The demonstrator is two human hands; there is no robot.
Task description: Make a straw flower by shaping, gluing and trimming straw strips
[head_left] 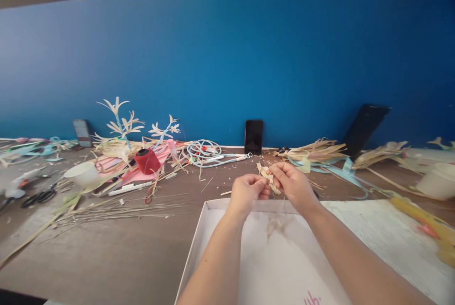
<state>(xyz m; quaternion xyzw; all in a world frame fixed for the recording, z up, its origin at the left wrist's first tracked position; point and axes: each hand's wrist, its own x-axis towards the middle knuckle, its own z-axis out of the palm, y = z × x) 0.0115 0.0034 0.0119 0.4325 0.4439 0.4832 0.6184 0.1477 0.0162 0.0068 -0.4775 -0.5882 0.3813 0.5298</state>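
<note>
My left hand [250, 190] and my right hand [288, 183] are close together over the far edge of a shallow white box [227, 267]. Both are closed, pinching a small piece of pale dried plant husk [263, 170] between thumbs and fingers. One frayed end sticks up beyond the fingertips, and part of the piece is covered by them. Thin blurred brown fibres [277, 225] show below the hands, against the box. Purple writing [312, 299] marks the near part of the box.
A dark phone [253, 137] leans on the blue partition [227, 58]. Leftward lie a red spool-like object [147, 161], white cup [82, 174], scissors [39, 196], pen [130, 188] and pale flowers [124, 125] on blue stems. To the right are husk bundles [316, 150] and a printed sheet [377, 238].
</note>
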